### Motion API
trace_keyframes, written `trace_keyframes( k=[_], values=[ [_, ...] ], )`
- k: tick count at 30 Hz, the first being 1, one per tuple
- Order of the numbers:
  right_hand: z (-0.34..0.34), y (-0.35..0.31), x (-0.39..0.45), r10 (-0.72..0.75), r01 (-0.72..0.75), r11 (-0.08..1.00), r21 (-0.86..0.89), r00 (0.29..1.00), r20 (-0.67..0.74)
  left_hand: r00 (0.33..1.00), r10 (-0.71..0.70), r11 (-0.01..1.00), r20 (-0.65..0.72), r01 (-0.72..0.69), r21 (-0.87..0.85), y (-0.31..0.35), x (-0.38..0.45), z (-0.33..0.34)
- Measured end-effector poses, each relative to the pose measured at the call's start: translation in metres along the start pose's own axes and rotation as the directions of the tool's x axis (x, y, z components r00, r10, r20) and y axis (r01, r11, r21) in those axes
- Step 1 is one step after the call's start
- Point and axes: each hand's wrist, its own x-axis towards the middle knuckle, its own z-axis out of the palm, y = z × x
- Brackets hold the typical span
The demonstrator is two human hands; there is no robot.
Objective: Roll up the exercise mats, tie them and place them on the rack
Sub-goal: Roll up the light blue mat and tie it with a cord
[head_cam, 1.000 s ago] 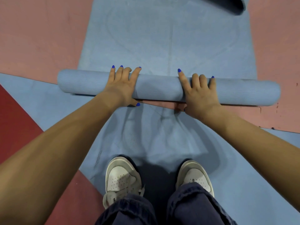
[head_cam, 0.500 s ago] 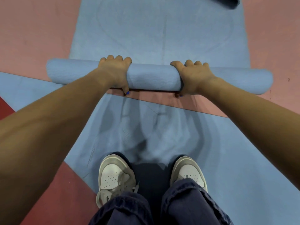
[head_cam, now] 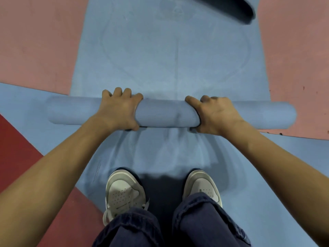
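Observation:
A light blue exercise mat (head_cam: 169,56) lies flat on the floor, stretching away from me. Its near end is wound into a thick roll (head_cam: 167,113) that lies crosswise in front of my feet. My left hand (head_cam: 119,109) grips the roll left of its middle, fingers curled over the far side and thumb under the near side. My right hand (head_cam: 215,114) grips it right of the middle in the same way. Both fingertips are hidden behind the roll.
The floor is made of pink (head_cam: 35,38), blue (head_cam: 23,107) and dark red (head_cam: 16,148) panels. A dark rolled object (head_cam: 236,9) lies on the mat's far right corner. My white shoes (head_cam: 124,191) stand just behind the roll.
My fingers, flat on top of the roll a second ago, have curled over it. The roll has turned forward along the mat and grown a little thicker.

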Motion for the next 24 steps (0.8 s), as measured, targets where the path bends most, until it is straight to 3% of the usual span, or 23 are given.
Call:
trace_keyframes(
  k=[9,13,24],
  values=[
    [0.016,-0.022,-0.049,-0.152,0.144,0.986,0.083,0.984,0.095,0.982,0.039,0.999,0.183,-0.037,-0.017,0.014,-0.057,0.020],
    [0.031,-0.029,-0.069,-0.210,0.184,0.963,0.198,0.970,0.120,0.935,0.070,0.995,0.347,-0.040,-0.094,0.019,-0.075,0.028],
    [0.028,-0.028,-0.063,-0.205,0.149,0.957,0.249,0.955,0.215,0.916,0.036,0.995,0.400,0.004,-0.097,0.026,-0.079,0.027]
  ],
)
